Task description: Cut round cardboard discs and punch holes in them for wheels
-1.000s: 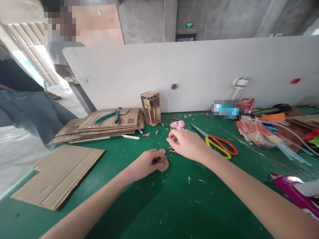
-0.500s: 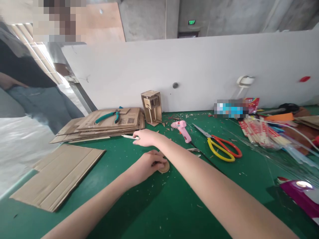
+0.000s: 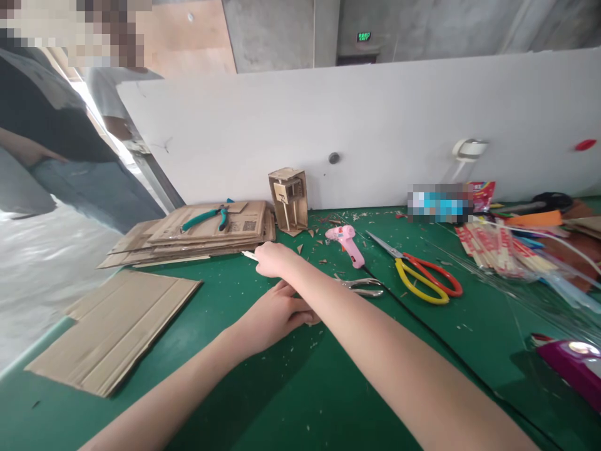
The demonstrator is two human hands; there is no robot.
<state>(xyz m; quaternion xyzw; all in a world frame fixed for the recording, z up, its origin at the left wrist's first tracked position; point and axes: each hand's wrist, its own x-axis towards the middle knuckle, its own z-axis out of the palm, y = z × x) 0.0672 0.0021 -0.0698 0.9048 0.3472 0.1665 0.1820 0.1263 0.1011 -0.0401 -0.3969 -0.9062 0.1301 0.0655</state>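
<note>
My right hand (image 3: pixel 273 259) reaches across above the left forearm's side, closed on a thin white stick (image 3: pixel 250 255) that points left toward the cardboard stack. Below it, my left hand (image 3: pixel 277 313) is low over the green table, its fingers bent around a small round tan disc (image 3: pixel 313 322), which is nearly hidden now. A silver hand tool with loop handles (image 3: pixel 366 288) lies just beyond the right forearm. The pink glue gun (image 3: pixel 346 243) rests farther back.
A cardboard stack (image 3: pixel 211 235) with teal pliers (image 3: pixel 204 219) and a loose cardboard sheet (image 3: pixel 117 332) lie left. A small cardboard frame (image 3: pixel 288 200) stands behind. Red-yellow scissors (image 3: pixel 422 275), packaged sticks (image 3: pixel 502 250) and a purple object (image 3: pixel 570 369) are right. People stand at far left.
My right hand has drawn slightly right with the white stick. My left hand has turned over the round disc, hiding most of it. The silver tool shows more.
</note>
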